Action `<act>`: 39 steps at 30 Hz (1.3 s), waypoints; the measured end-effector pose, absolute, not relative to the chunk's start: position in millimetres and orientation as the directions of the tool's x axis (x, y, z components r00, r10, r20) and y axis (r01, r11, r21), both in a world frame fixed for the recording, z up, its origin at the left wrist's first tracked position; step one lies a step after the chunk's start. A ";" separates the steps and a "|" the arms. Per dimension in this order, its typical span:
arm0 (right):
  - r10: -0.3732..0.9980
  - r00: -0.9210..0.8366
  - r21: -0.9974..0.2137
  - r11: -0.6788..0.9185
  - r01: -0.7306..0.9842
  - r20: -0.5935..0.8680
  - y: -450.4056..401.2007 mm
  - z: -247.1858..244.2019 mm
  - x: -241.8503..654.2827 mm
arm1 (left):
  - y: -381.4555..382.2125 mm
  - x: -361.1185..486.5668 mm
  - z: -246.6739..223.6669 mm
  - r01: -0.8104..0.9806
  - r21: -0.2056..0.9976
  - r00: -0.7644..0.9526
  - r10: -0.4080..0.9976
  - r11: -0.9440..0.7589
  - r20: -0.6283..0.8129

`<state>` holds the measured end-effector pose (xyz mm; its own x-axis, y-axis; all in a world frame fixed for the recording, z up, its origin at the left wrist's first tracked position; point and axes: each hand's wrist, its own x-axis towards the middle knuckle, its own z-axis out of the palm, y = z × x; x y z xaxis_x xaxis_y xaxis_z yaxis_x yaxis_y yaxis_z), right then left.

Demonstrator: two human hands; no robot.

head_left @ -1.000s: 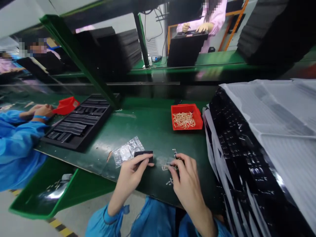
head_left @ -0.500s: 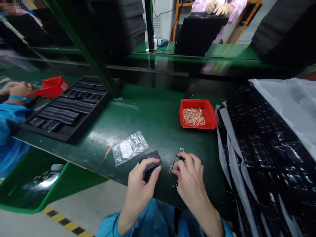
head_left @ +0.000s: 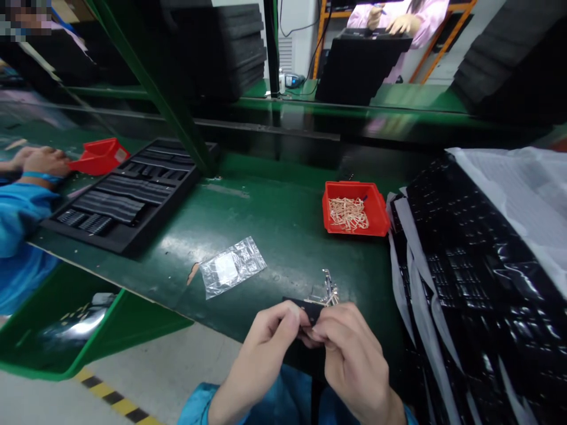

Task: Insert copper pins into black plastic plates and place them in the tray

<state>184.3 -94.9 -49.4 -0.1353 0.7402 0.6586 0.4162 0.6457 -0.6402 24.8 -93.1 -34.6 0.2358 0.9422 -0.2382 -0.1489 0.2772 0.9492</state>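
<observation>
A small flat black piece (head_left: 313, 309) is pinched in my left hand (head_left: 275, 339), close to the table's front edge. My right hand (head_left: 354, 348) meets it from the other side, its fingers closed at the right end of the piece. Whether a smaller part sits between those right fingertips is hidden. Just beyond the hands, several small shiny metal parts (head_left: 328, 284) lie in a loose heap on the green table (head_left: 283, 224). A clear zip bag (head_left: 233, 267) with a white label rests to the left of them.
Ahead stands a red bin (head_left: 376, 215) of thin tan strips. Black trays with white sheeting (head_left: 482, 277) fill the right side. At left are a black foam tray (head_left: 133, 227), another red bin (head_left: 100, 154), a green tub (head_left: 84, 354) and a co-worker's hand (head_left: 44, 162).
My left hand has moved right with the black piece. My right hand has left the small metal parts and come down to the piece, so both hands now meet.
</observation>
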 end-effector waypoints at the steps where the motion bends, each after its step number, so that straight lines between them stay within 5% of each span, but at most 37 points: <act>1: 0.731 -0.153 -0.633 0.660 0.405 0.665 -95.0 -47.6 186.6 | -92.5 24.7 -31.9 -0.172 0.932 0.281 0.923 0.318 -0.263; 5: 0.726 -0.169 -0.642 0.674 0.364 0.666 -97.8 -42.5 198.7 | -90.9 21.1 -23.8 -0.078 0.953 0.305 0.917 0.294 -0.258; 12: 0.898 -0.102 -0.788 0.426 0.445 0.427 -107.3 -39.6 214.7 | -89.0 16.9 -15.4 0.315 0.948 0.149 0.989 -0.046 -0.002; 25: 0.928 -0.121 -0.835 0.370 0.408 0.352 -107.6 -32.9 218.3 | -81.5 15.3 -12.5 0.496 0.855 0.209 0.976 -0.152 0.052; 31: 0.917 -0.097 -0.792 0.385 0.473 0.387 -108.4 -42.6 216.7 | -97.9 31.1 -23.8 0.736 0.653 -0.194 0.867 -0.181 0.459; 34: 0.895 -0.047 -0.755 0.402 0.517 0.444 -107.2 -45.1 212.2 | -107.7 38.7 -29.1 0.724 0.649 -0.221 0.813 -0.233 0.539; 39: 0.839 -0.104 -0.673 0.496 0.549 0.535 -105.2 -41.2 200.1 | -110.5 48.8 -34.0 0.498 0.807 -0.176 0.874 -0.318 0.453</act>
<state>200.1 -105.2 -41.2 -0.1036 0.8388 0.5345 0.5488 0.4964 -0.6726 48.8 -110.5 -34.0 -0.1765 0.8737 0.4533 0.4981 -0.3179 0.8067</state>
